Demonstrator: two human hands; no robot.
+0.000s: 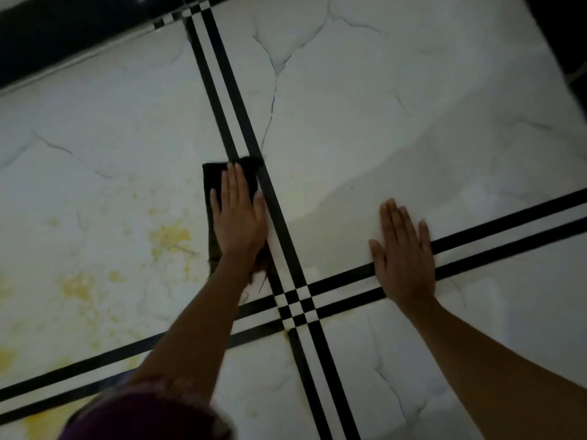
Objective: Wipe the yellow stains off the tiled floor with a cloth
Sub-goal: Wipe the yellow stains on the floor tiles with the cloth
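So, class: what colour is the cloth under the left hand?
Black. The cloth, pressed flat under the left hand, shows best in the head view.

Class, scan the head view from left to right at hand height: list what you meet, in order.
Yellow stains → black cloth → left hand pressing on the cloth → diagonal black double stripe → right hand flat on the tile.

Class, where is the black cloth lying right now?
In the head view the black cloth lies flat under the left hand, just left of the double black stripe, with yellow stains further left.
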